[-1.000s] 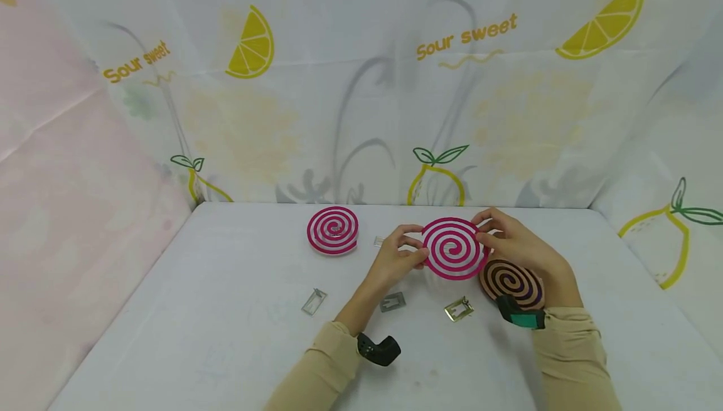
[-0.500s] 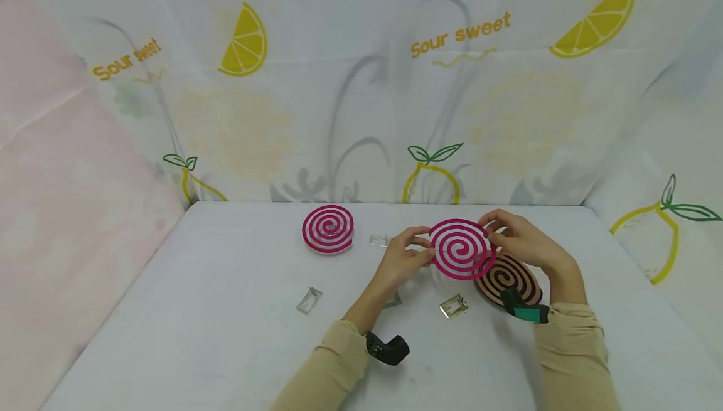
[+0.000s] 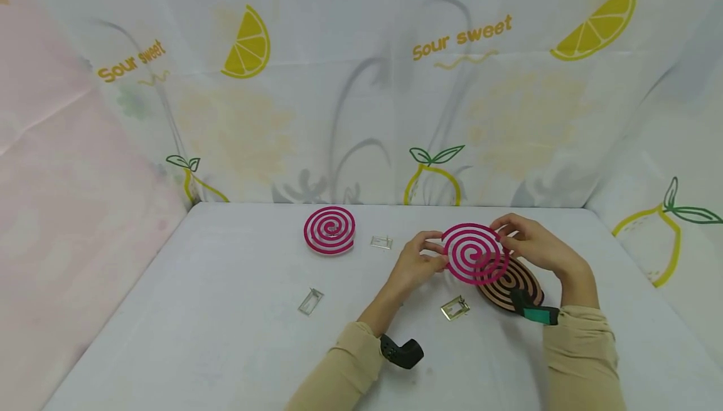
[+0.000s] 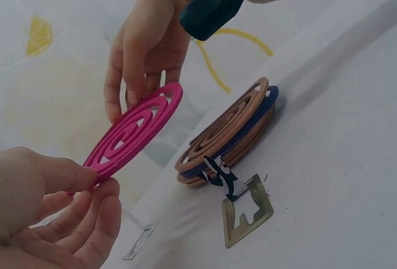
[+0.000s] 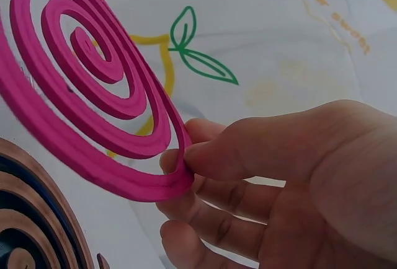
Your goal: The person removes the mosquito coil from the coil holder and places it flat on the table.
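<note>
A pink mosquito coil (image 3: 473,254) is held up between both hands, its flat face tilted toward the head camera. The left hand (image 3: 415,266) pinches its left edge between thumb and fingers. On the opposite edge, the right hand (image 3: 536,245) pinches the coil's outer end, clearly seen in the right wrist view. Partly behind the held coil lies a stack of brown and dark blue mosquito coils (image 4: 229,129), near the right wrist. A gold-coloured metal coil stand (image 3: 455,307) lies just left of that stack.
Another pink coil (image 3: 332,229) lies toward the back of the white table (image 3: 226,336). One silver stand (image 3: 381,243) is to its right, and a second silver stand (image 3: 310,302) lies nearer the front. A printed cloth (image 3: 339,103) hangs behind.
Both hands have carried the pink coil to the right and slightly down, so it now overlaps the brown stack in the head view. The left forearm now hides a grey stand.
</note>
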Demonstrator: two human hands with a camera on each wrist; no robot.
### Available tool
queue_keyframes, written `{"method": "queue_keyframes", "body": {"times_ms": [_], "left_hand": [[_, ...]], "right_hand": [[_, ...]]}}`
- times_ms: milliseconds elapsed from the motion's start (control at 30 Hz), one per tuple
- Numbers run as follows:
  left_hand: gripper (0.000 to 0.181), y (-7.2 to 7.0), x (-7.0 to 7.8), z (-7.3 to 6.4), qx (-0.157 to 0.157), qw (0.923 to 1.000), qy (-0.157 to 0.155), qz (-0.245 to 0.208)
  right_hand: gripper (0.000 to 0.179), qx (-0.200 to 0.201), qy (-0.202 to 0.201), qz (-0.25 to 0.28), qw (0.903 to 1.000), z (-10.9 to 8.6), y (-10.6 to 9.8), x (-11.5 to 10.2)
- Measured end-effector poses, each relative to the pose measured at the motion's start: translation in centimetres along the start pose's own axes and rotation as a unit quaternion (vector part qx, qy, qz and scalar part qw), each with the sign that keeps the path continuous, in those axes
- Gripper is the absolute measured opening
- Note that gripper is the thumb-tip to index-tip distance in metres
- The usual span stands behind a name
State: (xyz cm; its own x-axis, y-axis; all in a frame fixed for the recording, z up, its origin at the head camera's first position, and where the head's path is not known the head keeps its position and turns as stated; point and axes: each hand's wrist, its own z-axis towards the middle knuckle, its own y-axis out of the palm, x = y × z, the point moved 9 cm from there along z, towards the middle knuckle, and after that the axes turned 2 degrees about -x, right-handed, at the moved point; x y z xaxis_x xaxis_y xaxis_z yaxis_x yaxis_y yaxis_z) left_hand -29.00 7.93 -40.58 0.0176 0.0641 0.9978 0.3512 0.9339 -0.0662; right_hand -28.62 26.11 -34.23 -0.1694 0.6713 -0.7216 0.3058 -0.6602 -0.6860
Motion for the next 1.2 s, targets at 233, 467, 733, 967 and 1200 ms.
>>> {"method": "queue_keyframes", "body": {"times_ms": [233, 467, 733, 967, 1200], "left_hand": [[0.047, 0.8, -0.1, 0.0, -0.008, 0.9999, -0.003, -0.015], [0.047, 1.6, 0.2, 0.3, -0.020, 0.9996, 0.010, -0.018], [0.045, 2.3, -0.3, 0.8, -0.016, 0.9998, 0.007, 0.005], [0.045, 3.3, -0.4, 1.3, -0.024, 0.9994, 0.005, 0.026], [0.047, 4.0, -0.3, 0.9, -0.044, 0.9976, 0.002, 0.054]], "right_hand": [[0.029, -0.006, 0.004, 0.009, 0.9999, -0.1, -0.2, 0.8], [0.030, -0.006, 0.015, 0.004, 0.9999, -0.3, -0.6, 1.6], [0.033, -0.014, 0.031, 0.013, 0.9993, -0.7, -0.7, 2.9], [0.034, -0.020, 0.032, 0.027, 0.9989, -1.3, -1.3, 3.9], [0.030, -0.027, 0.041, 0.025, 0.9985, -1.7, -1.3, 4.6]]}}
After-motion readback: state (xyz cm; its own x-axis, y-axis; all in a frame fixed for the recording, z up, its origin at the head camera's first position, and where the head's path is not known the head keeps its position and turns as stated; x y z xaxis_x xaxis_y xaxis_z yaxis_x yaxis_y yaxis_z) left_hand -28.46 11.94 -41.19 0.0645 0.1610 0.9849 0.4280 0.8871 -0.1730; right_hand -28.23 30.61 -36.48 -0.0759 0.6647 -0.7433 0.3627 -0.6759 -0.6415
